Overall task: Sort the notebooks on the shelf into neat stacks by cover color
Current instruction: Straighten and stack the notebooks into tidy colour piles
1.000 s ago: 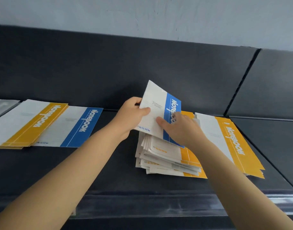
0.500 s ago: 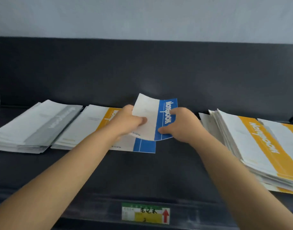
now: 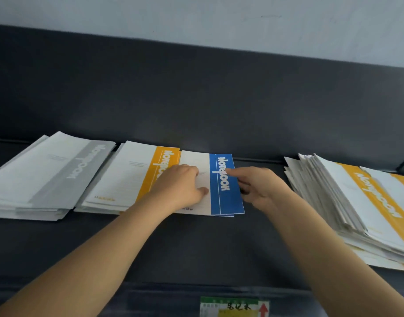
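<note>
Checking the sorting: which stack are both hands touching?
The blue-striped stack, third from left, beside the orange stack. The left hand presses its white part; the right hand touches its blue stripe.
</note>
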The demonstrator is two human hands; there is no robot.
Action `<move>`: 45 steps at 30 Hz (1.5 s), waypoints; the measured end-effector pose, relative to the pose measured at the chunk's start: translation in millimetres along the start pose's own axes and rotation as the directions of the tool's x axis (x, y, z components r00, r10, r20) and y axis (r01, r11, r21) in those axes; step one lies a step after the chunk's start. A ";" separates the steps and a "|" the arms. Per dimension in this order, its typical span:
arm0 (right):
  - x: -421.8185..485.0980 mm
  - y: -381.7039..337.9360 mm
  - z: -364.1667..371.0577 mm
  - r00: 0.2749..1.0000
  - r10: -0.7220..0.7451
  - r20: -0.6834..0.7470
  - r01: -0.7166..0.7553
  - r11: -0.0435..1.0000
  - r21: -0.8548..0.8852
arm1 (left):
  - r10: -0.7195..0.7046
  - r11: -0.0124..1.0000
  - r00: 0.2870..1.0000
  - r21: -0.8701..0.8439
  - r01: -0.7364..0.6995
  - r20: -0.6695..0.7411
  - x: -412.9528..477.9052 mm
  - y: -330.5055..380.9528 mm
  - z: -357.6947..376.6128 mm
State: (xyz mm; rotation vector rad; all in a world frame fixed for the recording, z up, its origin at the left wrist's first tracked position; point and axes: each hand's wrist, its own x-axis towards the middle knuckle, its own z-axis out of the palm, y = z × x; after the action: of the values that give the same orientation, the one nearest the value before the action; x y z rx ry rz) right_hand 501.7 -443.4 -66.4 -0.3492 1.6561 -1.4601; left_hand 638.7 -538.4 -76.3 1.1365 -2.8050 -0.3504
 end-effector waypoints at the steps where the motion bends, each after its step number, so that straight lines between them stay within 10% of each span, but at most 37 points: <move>1: 3.6 -1.2 -0.6 1.000 0.020 -0.006 -0.019 0.999 0.026 | -0.002 1.000 1.000 -0.007 0.002 0.002 -0.1 -0.5 0.0; 12: 23.4 -1.9 -21.7 0.985 -0.127 -0.118 0.072 0.921 -0.384 | 0.027 0.990 0.999 -0.138 -0.031 -0.028 4.0 7.1 8.2; 19: 22.3 16.8 -20.3 0.924 -0.381 -0.029 0.155 0.444 -0.882 | -0.114 0.908 0.993 -0.403 0.117 0.033 11.7 13.7 17.0; 27: 17.7 17.9 -20.4 0.893 -0.449 0.033 0.193 0.316 -0.929 | -0.147 0.838 0.989 -0.527 0.142 0.034 10.9 18.1 19.6; 31: -0.2 -10.3 -35.7 0.741 -0.658 0.136 0.291 0.133 -0.947 | -0.070 0.934 0.989 -0.358 0.020 -0.129 8.3 33.9 13.8; 38: -34.9 -58.7 -135.8 0.775 -0.628 -0.068 -0.010 0.095 -0.995 | 0.262 0.911 0.948 -0.277 -0.304 -0.180 4.9 119.6 5.5; 45: -51.8 -39.6 -225.3 0.842 -0.415 -0.346 -0.308 0.158 -0.938 | 0.326 0.912 0.944 -0.248 -0.327 -0.048 8.0 207.5 17.0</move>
State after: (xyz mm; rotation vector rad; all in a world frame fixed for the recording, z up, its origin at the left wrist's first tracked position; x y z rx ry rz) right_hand 350.1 -269.2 -25.4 -0.7623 3.0225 -0.1243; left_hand 490.1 -396.6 -41.6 0.6008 -2.7729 -0.6457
